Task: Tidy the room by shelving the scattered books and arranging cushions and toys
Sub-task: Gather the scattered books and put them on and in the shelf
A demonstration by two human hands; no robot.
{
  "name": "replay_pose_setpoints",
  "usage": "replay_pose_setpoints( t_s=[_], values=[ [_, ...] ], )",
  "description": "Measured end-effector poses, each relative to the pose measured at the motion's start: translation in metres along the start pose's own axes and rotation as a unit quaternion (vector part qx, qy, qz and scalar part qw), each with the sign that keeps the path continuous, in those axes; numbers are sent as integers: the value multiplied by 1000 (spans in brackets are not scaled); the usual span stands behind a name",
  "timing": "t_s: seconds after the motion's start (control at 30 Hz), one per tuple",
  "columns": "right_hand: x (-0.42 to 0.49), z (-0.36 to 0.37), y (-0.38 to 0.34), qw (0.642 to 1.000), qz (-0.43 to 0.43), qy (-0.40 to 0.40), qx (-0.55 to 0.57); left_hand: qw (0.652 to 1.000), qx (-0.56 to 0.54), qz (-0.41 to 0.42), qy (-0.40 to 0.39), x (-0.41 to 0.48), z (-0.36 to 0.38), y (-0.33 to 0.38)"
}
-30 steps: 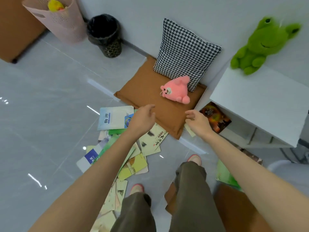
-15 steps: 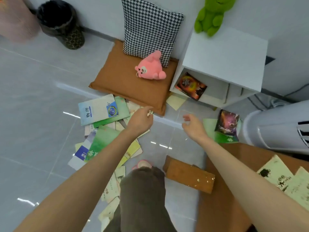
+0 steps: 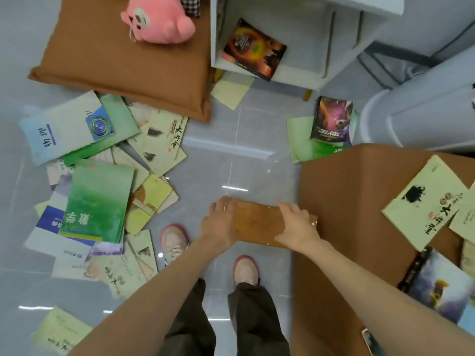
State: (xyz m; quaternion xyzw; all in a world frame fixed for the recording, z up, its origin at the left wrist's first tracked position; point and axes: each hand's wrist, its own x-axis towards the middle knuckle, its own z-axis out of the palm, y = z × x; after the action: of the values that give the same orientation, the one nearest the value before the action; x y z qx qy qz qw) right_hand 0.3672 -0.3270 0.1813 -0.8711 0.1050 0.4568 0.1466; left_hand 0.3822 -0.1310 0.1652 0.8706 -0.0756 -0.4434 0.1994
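Note:
A brown flat slab (image 3: pixel 257 222), either a book or a flap of the cushion beside it, lies on the floor in front of my shoes. My left hand (image 3: pixel 218 223) grips its left end, and my right hand (image 3: pixel 295 224) grips its right end with fingers over the far edge. Scattered books (image 3: pixel 97 196) cover the floor to the left. A brown cushion (image 3: pixel 115 60) at the top left carries a pink plush toy (image 3: pixel 159 21). The white shelf (image 3: pixel 308 80) holds one dark book (image 3: pixel 254 50) leaning in it.
A dark book (image 3: pixel 331 122) lies on a green one (image 3: pixel 303 140) near the shelf. A second brown cushion (image 3: pixel 347 201) at the right carries several books (image 3: pixel 424 201). A white appliance (image 3: pixel 424 111) stands at the right. A pale sheet (image 3: pixel 231 91) lies by the shelf.
My view tilted down and both hands dropped from near the far cushion's edge to the brown slab at my feet, taking hold of its two ends.

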Motion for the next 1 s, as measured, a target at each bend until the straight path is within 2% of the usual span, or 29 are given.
replay_pose_setpoints(
  t_s=[0.1, 0.23, 0.33, 0.5, 0.67, 1.0],
  values=[
    [28, 31, 37, 997, 12, -18, -73, 992, 127, 20, 15, 27, 45, 5],
    [59, 60, 71, 983, 16, -48, -179, 963, 269, 22, 0, 63, 78, 5],
    [70, 84, 89, 977, -13, -18, -212, 945, 326, 21, 16, 78, 96, 0],
    [79, 105, 96, 978, -50, 60, -195, 934, 349, 35, 63, 86, 110, -4],
    [72, 109, 95, 975, -56, 46, -209, 927, 364, 44, 74, 76, 117, -9],
    [36, 154, 111, 982, -67, 29, -176, 941, 326, 69, 61, 39, 168, -33]
  ],
)
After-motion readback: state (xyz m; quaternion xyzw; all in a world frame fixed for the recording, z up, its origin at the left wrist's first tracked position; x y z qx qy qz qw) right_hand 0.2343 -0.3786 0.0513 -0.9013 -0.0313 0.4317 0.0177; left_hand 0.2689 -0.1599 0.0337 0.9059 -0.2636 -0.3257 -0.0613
